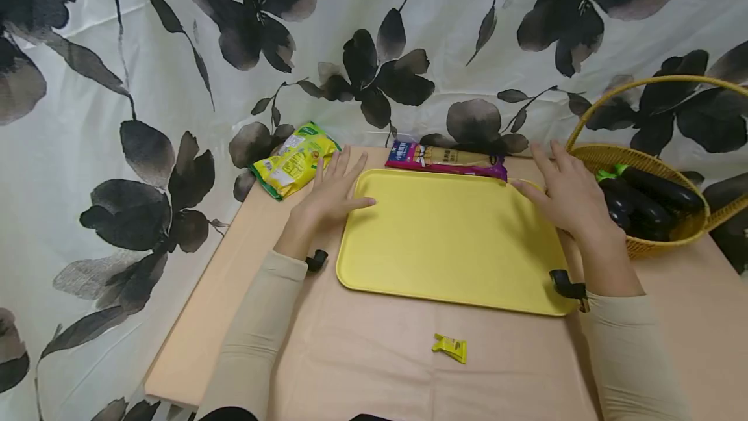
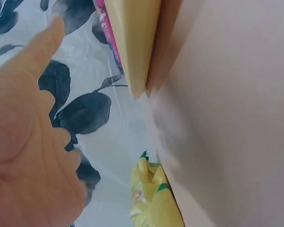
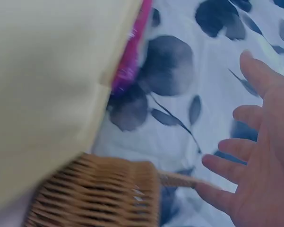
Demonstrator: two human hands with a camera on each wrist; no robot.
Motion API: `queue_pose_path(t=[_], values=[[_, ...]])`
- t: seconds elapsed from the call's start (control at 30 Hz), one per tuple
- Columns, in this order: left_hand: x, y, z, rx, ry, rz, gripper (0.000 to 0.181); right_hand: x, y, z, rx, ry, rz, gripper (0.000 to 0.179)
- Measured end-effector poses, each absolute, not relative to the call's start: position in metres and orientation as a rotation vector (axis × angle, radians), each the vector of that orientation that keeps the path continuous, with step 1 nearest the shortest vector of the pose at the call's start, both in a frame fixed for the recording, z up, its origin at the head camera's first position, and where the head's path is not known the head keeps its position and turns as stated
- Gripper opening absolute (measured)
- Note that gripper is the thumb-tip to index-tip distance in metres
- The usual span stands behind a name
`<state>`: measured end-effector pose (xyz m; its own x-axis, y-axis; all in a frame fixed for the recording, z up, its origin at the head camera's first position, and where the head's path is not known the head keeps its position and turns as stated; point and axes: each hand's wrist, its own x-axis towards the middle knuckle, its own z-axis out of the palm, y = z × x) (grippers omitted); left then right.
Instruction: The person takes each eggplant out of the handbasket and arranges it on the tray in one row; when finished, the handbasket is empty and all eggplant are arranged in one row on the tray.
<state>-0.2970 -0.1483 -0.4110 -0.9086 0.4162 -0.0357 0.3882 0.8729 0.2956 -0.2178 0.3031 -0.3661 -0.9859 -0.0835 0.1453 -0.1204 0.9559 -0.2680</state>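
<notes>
A yellow rectangular tray (image 1: pixel 450 245) lies on the table between my two hands. Over its upper left corner my left hand (image 1: pixel 333 190) is held with fingers straight and spread, holding nothing. My right hand (image 1: pixel 569 197), fingers extended too, hovers by the tray's upper right corner, close to the wicker basket (image 1: pixel 637 249). Both palms show bare in the wrist views. Behind the tray's far edge lies a purple and gold packet (image 1: pixel 447 160). A yellow-green bag (image 1: pixel 295 160) sits just beyond my left fingers.
Several dark eggplants (image 1: pixel 648 203) fill the basket, whose tall handle arches above it. A small yellow wrapped packet (image 1: pixel 451 347) lies on the table (image 1: pixel 362 356) in front of the tray. A floral curtain (image 1: pixel 409 38) hangs behind the table.
</notes>
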Motion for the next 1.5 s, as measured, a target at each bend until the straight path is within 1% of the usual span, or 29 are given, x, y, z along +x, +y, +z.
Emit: queue_pose_path(t=[0.13,0.23,0.4,0.63,0.83,1.23,1.5], values=[[-0.301,-0.155,-0.41,0.675,2.773,0.636,0.114,-0.21,0.32,-0.352,0.11,-2.95,0.523,0.086],[-0.304,-0.163,-0.412,0.653,2.577,0.767,0.122,-0.205,0.336,-0.345,0.074,-2.928,0.623,0.084],[-0.305,-0.173,-0.42,0.602,2.399,0.691,0.129,-0.199,0.364,-0.344,0.023,-2.921,0.727,0.082],[-0.303,-0.178,-0.426,0.594,2.377,0.664,0.137,-0.197,0.39,-0.353,0.019,-3.034,0.68,0.08],[-0.303,-0.179,-0.428,0.575,2.396,0.629,0.137,-0.199,0.399,-0.357,0.065,-3.188,0.641,0.084],[-0.305,-0.178,-0.428,0.562,2.388,0.646,0.135,-0.203,0.398,-0.361,0.12,-3.305,0.513,0.065],[-0.305,-0.178,-0.427,0.573,2.384,0.644,0.134,-0.202,0.408,-0.364,0.189,-3.307,0.55,0.061]])
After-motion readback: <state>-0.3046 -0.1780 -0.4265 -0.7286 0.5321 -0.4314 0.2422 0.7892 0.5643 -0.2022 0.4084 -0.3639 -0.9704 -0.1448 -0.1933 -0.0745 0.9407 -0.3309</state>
